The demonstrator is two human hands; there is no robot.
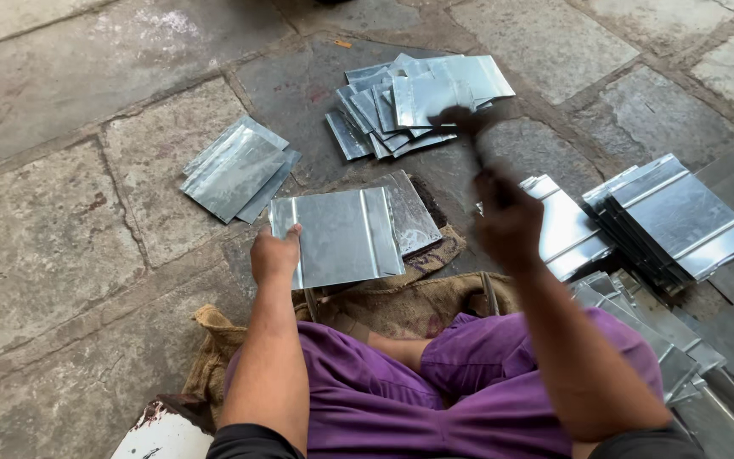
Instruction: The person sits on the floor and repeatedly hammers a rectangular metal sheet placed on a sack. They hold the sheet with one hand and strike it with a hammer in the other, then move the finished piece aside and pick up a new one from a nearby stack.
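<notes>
Left hand (275,253) gripping metal sheet's (343,236) left edge

We hold our left hand (275,253) low with fingers closed, while our right hand (510,223) is raised, fisted and blurred.

The person wears loose purple trousers (435,382), creased and folded over the legs. At the bottom edge, black short sleeves (248,442) cover both upper arms, leaving the forearms bare down to the wrists. The left hand (275,253) and right hand (510,223) are bare, with no gloves, rings or watch showing.
</notes>
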